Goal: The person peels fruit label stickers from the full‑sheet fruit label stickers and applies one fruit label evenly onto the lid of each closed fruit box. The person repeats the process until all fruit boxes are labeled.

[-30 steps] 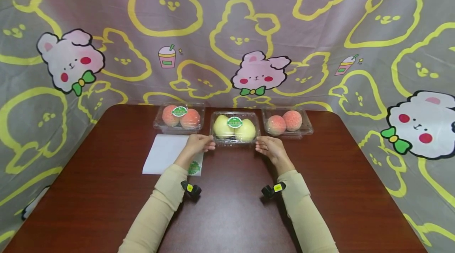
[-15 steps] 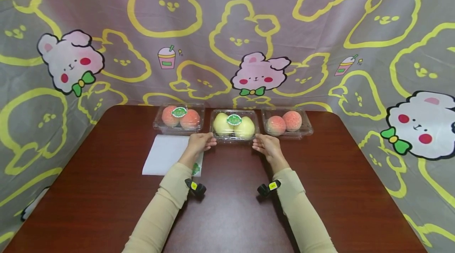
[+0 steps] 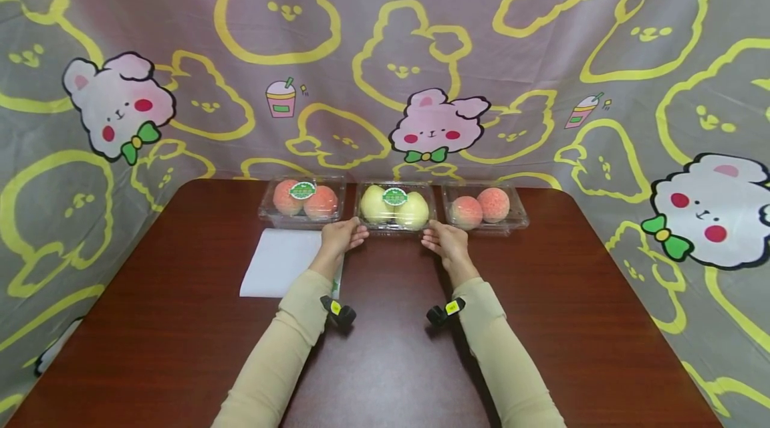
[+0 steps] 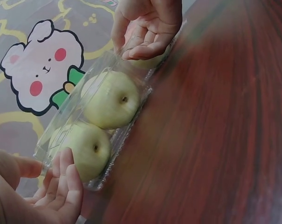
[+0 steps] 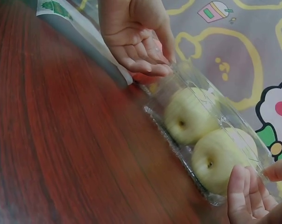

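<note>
A clear plastic fruit box with two pale yellow-green pears and a round green label on its lid stands at the back middle of the table. My left hand pinches its near left corner between thumb and fingers. At the near right corner my right hand does the same, its thumb at the lid edge in the right wrist view. The lid is down over the pears.
On either side stand clear boxes of peaches, the left box with a green label, the right box without one in sight. A white sheet lies under the left forearm. A patterned curtain hangs behind the table.
Both hands have slid the pear box a little away from me, into line with the peach boxes. The forearms have drawn closer together. The peach boxes and sheet stay put.
</note>
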Motion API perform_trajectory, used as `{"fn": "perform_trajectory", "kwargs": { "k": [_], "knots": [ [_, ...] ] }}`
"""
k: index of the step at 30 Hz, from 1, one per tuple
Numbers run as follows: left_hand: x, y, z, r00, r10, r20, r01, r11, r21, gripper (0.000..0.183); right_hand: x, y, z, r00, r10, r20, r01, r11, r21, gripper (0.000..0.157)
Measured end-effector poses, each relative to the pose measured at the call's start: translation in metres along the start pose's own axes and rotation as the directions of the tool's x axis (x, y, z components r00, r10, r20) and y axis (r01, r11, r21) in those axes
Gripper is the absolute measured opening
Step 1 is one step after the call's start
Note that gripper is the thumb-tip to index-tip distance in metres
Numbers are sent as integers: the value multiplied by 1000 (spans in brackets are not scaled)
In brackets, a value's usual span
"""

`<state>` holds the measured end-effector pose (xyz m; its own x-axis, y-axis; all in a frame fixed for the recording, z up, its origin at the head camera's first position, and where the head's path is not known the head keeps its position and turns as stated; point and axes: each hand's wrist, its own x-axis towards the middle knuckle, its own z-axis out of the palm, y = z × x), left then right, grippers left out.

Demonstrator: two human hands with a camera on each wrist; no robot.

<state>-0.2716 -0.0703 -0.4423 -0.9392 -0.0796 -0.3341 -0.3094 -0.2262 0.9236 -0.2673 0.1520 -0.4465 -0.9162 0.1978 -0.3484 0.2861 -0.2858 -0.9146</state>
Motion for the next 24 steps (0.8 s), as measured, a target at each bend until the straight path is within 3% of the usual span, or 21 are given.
{"fn": "perform_trajectory", "kwargs": {
  "k": [13, 24],
  "knots": [
    [6, -1, 3, 999, -18, -33, 16, 998, -68, 41, 6, 3, 12, 997, 2, -81, 9, 991, 132, 14],
    [7, -1, 3, 999, -44, -25, 41, 994, -99, 41, 5, 2, 10, 997, 9, -79, 3, 990, 144, 9]
  ]
}}
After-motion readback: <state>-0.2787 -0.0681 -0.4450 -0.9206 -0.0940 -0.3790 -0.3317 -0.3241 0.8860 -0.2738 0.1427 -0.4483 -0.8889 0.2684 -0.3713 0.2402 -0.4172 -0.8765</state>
